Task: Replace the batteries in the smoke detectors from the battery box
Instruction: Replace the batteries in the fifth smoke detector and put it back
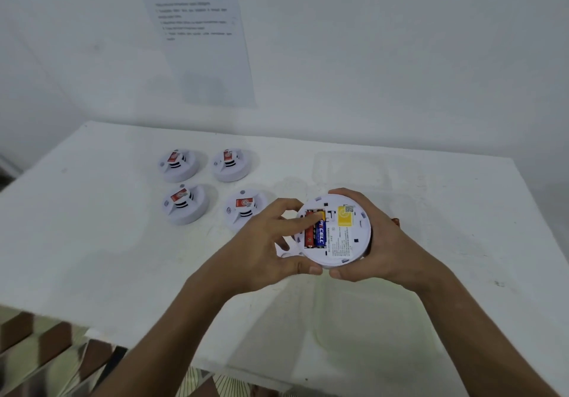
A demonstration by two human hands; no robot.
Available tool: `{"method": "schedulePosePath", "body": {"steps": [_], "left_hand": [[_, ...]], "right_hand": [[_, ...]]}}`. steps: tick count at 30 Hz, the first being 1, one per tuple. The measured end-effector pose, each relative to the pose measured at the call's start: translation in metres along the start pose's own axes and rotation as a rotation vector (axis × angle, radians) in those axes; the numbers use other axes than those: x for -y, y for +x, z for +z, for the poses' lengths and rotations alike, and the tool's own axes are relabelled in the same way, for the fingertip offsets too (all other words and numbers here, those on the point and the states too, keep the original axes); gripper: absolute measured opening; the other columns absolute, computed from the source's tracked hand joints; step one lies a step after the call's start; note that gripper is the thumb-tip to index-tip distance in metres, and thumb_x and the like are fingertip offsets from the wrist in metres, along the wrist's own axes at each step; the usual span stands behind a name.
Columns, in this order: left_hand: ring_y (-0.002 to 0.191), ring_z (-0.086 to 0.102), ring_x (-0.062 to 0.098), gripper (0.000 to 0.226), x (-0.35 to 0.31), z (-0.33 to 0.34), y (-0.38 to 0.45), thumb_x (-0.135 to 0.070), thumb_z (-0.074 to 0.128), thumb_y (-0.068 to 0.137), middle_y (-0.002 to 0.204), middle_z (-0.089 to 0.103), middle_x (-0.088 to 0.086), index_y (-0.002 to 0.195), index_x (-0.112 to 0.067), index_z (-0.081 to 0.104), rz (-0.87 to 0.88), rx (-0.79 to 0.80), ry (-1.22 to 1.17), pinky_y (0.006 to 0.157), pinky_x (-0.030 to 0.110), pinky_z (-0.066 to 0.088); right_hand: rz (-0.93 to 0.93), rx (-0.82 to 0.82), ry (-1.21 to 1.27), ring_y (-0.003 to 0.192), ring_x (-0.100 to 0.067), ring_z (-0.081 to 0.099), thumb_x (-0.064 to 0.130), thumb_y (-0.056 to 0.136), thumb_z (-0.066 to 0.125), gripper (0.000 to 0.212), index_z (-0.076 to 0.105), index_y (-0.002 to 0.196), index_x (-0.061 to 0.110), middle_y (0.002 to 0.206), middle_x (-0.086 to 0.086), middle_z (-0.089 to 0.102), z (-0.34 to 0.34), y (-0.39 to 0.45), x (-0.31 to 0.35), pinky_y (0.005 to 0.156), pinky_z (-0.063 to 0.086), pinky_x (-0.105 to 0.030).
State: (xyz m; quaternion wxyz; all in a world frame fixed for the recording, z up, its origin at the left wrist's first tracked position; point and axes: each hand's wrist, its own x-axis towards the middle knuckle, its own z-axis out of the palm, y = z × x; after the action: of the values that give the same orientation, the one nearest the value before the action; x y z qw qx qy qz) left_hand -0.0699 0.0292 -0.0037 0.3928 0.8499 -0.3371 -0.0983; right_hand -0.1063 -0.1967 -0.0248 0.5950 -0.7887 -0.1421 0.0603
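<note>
White detector (341,236) bay: red batt (308,238), blue batt (320,235); both hands grip.

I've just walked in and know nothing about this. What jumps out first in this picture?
The eye lands on the two hands holding a white smoke detector turned back side up above the table, with a red and a blue battery in its open compartment. The left hand presses a finger on the batteries while the right hand cups the rim. Four more smoke detectors sit in a square to the left.
</note>
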Motion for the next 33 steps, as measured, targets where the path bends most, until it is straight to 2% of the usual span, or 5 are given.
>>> {"method": "schedulePosePath", "body": {"steps": [5, 15, 21, 28, 33], "left_hand": [[0.099, 0.055, -0.002, 0.092, 0.034, 0.007, -0.015, -0.059, 0.079, 0.063, 0.121, 0.048, -0.025, 0.142, -0.047, 0.034, -0.182, -0.101, -0.024, 0.074, 0.013, 0.050], [0.098, 0.046, 0.014, 0.068, 0.088, 0.033, -0.023, -0.057, 0.079, 0.065, 0.110, 0.045, -0.001, 0.118, -0.019, 0.062, -0.398, 0.034, 0.334, 0.079, 0.023, 0.041], [0.071, 0.046, 0.015, 0.052, 0.088, 0.033, -0.026, -0.061, 0.071, 0.058, 0.080, 0.043, -0.003, 0.076, -0.013, 0.061, -0.284, 0.007, 0.441, 0.056, 0.027, 0.042], [0.075, 0.049, 0.006, 0.048, 0.041, -0.013, -0.032, -0.045, 0.074, 0.056, 0.086, 0.053, -0.004, 0.086, -0.009, 0.066, -0.116, -0.406, 0.281, 0.059, 0.020, 0.045], [0.084, 0.054, 0.003, 0.048, -0.002, -0.020, -0.010, -0.039, 0.078, 0.056, 0.092, 0.054, -0.007, 0.095, -0.014, 0.068, 0.075, -0.252, 0.127, 0.068, 0.005, 0.036]], "right_hand": [[0.012, -0.051, 0.014, 0.124, -0.011, 0.055, 0.000, 0.056, 0.088, 0.095, 0.045, 0.137, 0.025, 0.128, 0.013, 0.059, -0.006, -0.007, -0.003, 0.091, 0.052, -0.020], [0.061, -0.069, -0.030, 0.124, -0.011, 0.055, 0.013, 0.051, 0.091, 0.100, 0.044, 0.137, 0.031, 0.130, 0.013, 0.058, -0.012, -0.017, -0.008, 0.096, 0.053, -0.033], [0.098, -0.073, -0.039, 0.125, -0.011, 0.054, 0.015, 0.051, 0.091, 0.102, 0.042, 0.139, 0.029, 0.132, 0.011, 0.057, -0.007, -0.016, -0.010, 0.099, 0.053, -0.038], [0.103, -0.104, -0.034, 0.125, -0.013, 0.055, 0.023, 0.047, 0.092, 0.104, 0.043, 0.138, 0.032, 0.132, 0.011, 0.057, -0.004, -0.016, -0.007, 0.098, 0.054, -0.041], [0.051, -0.088, 0.004, 0.113, -0.007, 0.061, 0.005, 0.050, 0.090, 0.095, 0.047, 0.132, 0.030, 0.120, 0.017, 0.063, 0.005, -0.009, 0.006, 0.081, 0.053, -0.019]]}}
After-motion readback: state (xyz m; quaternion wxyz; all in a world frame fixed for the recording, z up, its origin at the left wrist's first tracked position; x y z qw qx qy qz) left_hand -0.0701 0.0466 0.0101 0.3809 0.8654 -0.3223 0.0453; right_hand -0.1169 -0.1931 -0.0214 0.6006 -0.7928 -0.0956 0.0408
